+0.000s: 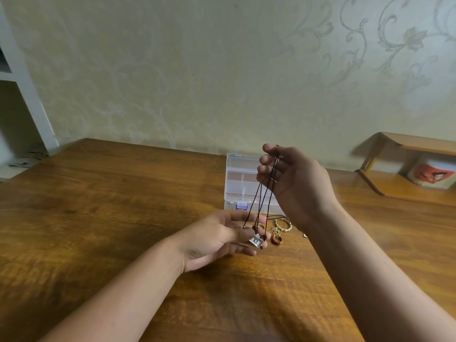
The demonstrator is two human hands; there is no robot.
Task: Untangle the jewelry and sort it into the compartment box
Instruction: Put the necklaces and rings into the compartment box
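Observation:
My right hand (293,178) is raised above the table and holds a dark cord necklace (265,196) in its curled fingers. The cords hang down to a silver pendant (255,241). My left hand (217,236) lies lower, palm turned right, fingers relaxed, and its fingertips touch the pendant. A clear plastic compartment box (240,178) stands behind the hands, partly hidden by my right hand. More jewelry lies on the table by the box: a gold bracelet (283,225), a thin gold chain (273,232) and a reddish ring (276,240).
The wooden table (123,206) runs back to a papered wall. A small wooden shelf (407,166) with a printed cup (431,175) stands at the far right. A white shelf unit (22,95) is at the left.

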